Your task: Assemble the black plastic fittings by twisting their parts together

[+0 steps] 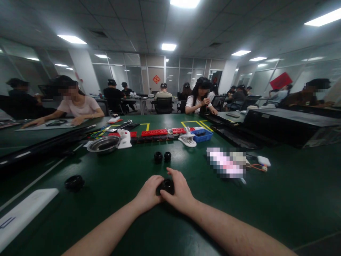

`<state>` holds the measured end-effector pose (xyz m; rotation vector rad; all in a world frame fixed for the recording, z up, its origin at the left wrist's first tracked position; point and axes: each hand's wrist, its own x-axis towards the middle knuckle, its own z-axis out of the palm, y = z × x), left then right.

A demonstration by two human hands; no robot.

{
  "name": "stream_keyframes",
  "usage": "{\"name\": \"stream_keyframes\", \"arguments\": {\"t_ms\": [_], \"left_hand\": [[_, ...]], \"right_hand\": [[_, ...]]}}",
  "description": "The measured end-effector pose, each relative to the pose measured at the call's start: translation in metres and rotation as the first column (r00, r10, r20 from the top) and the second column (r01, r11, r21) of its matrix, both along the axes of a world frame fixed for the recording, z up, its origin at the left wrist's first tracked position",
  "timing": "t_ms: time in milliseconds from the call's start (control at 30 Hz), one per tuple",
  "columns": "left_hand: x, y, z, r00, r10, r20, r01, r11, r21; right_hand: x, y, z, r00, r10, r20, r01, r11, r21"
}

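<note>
Between my two hands sits a round, glossy black part [167,185] with a hole in its top. My left hand [150,191] wraps around its left side. From the right, my right hand [181,191] closes on it, thumb across the front and index finger lifted. My palms hide much of the part, and I cannot tell whether it rests on the table. Two similar black round parts, a left one [158,157] and a right one [167,156], stand just beyond my hands. Another black round part [74,183] lies farther left.
A metal bowl [103,144], white clamp-like pieces [188,138], red strips [154,132] and a blue tray [202,135] line the green table [213,224]. A long black panel [39,145] and white slab [29,213] lie left. Large black casings [287,124] stand right. Co-workers sit across.
</note>
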<state>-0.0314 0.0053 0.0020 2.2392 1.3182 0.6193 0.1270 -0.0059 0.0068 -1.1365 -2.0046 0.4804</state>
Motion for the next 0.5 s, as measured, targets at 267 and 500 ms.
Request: {"name": "stream_keyframes", "arguments": {"t_ms": [267, 500], "left_hand": [[0.0017, -0.0046, 0.0051, 1.000, 0.015, -0.006, -0.015, 1.000, -0.001], [0.0017, -0.0054, 0.0071, 1.000, 0.011, -0.016, -0.010, 0.999, 0.031]], "right_hand": [[-0.0004, 0.0019, -0.0068, 0.990, 0.124, 0.062, -0.128, 0.989, 0.068], [-0.0013, 0.0006, -0.0006, 0.997, 0.009, 0.078, -0.014, 0.998, 0.069]]}}
